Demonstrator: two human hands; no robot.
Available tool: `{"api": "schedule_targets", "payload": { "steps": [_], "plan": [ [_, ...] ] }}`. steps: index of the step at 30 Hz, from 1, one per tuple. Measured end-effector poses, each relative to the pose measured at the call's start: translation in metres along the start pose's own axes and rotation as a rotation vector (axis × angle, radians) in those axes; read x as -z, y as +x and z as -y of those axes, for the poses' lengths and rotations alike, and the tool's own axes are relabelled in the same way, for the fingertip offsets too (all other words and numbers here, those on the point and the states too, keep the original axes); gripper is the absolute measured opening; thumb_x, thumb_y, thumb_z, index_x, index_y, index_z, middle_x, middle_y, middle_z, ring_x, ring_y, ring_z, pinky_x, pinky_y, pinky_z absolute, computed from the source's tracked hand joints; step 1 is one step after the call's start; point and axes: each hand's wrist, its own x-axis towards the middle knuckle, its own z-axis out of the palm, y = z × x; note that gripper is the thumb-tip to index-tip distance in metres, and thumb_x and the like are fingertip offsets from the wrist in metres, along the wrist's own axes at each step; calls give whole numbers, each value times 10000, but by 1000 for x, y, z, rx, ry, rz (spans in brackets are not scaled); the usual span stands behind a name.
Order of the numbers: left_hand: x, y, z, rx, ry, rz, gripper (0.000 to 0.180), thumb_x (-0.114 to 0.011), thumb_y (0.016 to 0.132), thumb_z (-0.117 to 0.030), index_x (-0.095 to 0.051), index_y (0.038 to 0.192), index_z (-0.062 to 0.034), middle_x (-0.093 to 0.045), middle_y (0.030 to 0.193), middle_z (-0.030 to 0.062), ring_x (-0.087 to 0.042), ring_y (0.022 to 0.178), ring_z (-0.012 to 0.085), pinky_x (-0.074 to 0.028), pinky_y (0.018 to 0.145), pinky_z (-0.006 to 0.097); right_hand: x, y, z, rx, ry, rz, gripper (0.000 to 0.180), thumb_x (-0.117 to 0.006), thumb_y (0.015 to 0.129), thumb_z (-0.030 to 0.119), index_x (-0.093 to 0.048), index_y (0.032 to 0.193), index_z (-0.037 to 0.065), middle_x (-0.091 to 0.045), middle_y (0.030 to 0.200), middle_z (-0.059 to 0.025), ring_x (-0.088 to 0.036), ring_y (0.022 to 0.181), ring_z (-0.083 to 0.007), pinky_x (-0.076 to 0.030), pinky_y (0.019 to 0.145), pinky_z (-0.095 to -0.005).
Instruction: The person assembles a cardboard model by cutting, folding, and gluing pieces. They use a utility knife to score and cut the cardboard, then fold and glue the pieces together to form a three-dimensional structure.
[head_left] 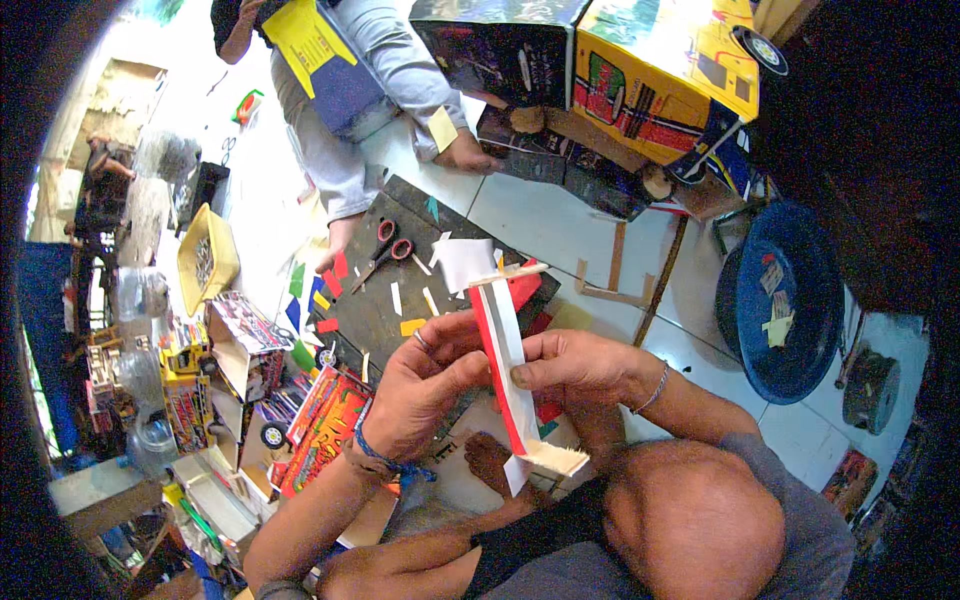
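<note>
Knee [695, 515]; red-edged strip [512, 405] between 2 hands [425, 385] [580, 365], tiles [535, 215] beyond

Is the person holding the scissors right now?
No, the scissors lie on the dark board, while the left hand and right hand hold the red-and-white strip.

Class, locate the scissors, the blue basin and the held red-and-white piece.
Scissors [379, 257]: head view, near the pivot.
Blue basin [812, 325]: head view, bare inner surface.
Red-and-white piece [504, 327]: head view, white face.

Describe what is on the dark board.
Scissors and white and coloured scraps lie on the board. Whatever is behind the left hand and red-white strip cannot be seen.
</note>
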Motion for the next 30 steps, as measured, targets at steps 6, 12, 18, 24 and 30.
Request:
{"api": "schedule_targets", "payload": {
  "steps": [6,12,18,24,30],
  "plan": [
    [-17,7,1,20,87,-82,459,-713,945,-56,-525,1361,-5,-659,1255,123,-641,1136,191,-529,977,341,-2,-11,-2,49,75,-12,394,-708,965,311,-648,1271,70,-721,1073,-30,-667,877,-125,-530,768,-297],
    [-34,14,11,-37,205,-108,556,-708,953,-68,-439,1437,-10,-656,1264,155,-632,1159,190,-521,986,326,1,-26,-7,193,1,-173,387,-741,941,351,-706,1207,72,-726,973,1,-662,810,-85,-531,702,-265],
    [-35,20,22,-39,206,-106,556,-684,972,-73,-389,1439,-12,-672,1241,154,-636,1150,184,-521,982,324,14,-27,-16,180,-66,-241,385,-752,931,363,-722,1168,62,-718,910,7,-638,727,-66,-499,613,-236],
    [-35,18,35,-81,231,-157,489,-662,994,-101,-415,1409,-25,-677,1247,166,-639,1142,178,-533,961,321,11,-29,-15,204,-69,-257,366,-753,931,362,-734,1134,59,-716,886,9,-638,708,-72,-501,604,-238],
    [-39,19,50,-283,362,-187,317,-601,1028,-81,-496,1327,-70,-674,1200,93,-628,1082,125,-524,915,270,9,-24,-17,235,-20,-306,341,-741,943,346,-736,1123,56,-722,898,3,-650,731,-83,-517,642,-252]
  ]
}}
